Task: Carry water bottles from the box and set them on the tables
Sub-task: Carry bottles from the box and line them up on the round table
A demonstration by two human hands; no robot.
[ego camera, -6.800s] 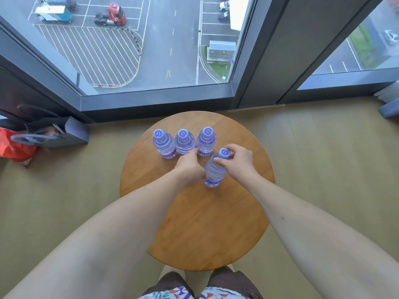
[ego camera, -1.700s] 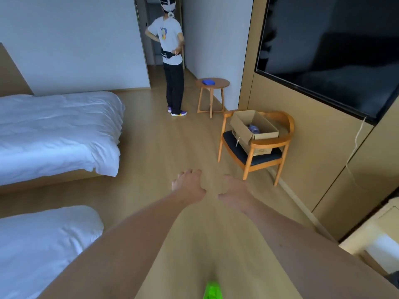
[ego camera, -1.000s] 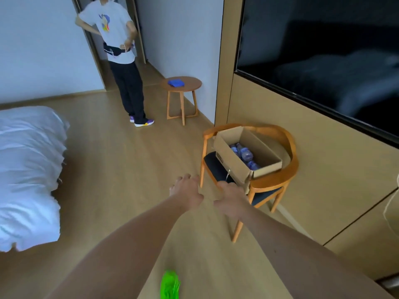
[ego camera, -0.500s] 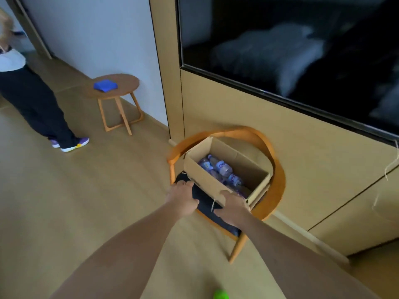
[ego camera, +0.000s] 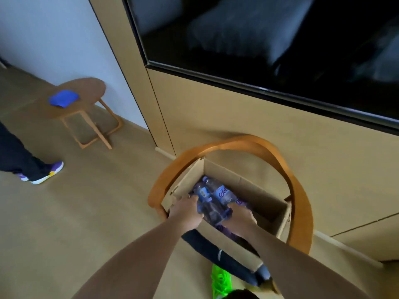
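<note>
At far left a person's dark trouser leg and purple-and-white shoe stand on the wooden floor. Just right of them, against the pale wall, is a small round desk with a blue cloth lying on its top. Further right a wooden chair with a curved back carries an open cardboard box on its dark seat. The left hand reaches into the box, its fingers curled round the side of the water bottles, which lie bunched inside the box. The right hand grips the same bunch from the other side, fingers clamped on the plastic. Below the box a bright green shoe shows on the floor. Top right hangs a large dark screen
</note>
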